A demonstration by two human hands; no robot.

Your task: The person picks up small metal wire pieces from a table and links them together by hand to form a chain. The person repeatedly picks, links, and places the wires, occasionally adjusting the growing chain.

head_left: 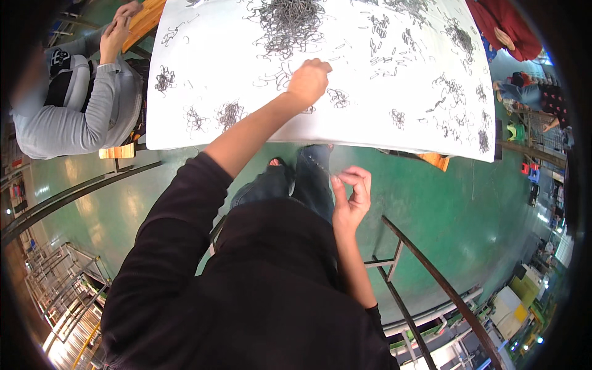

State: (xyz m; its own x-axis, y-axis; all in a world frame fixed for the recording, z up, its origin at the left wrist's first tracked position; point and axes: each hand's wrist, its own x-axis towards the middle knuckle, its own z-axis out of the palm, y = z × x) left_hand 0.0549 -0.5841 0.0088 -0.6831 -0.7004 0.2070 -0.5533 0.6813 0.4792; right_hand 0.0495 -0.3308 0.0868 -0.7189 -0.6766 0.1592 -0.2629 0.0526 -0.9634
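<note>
My left hand (310, 80) reaches over the white table (203, 52), its fingers curled closed. Whatever its fingertips hold, if anything, is too small to make out. Beside it lie loose dark, thin, curved wire-like pieces (277, 77), and a small cluster (338, 98) of them is to its right. Off the table's near edge, above the green floor, my right hand (353, 197) has thumb and fingers brought together in a pinch. A faint thin line seems to run from its fingertips, but I cannot tell what it is.
A big heap (290, 24) of dark wire pieces is at the table's far middle. Short dark pieces (382, 46) are scattered right of it. A person in a grey sweater (80, 123) sits at left; a dark red sleeve (509, 28) shows at right. Metal rails (431, 277) stand nearby.
</note>
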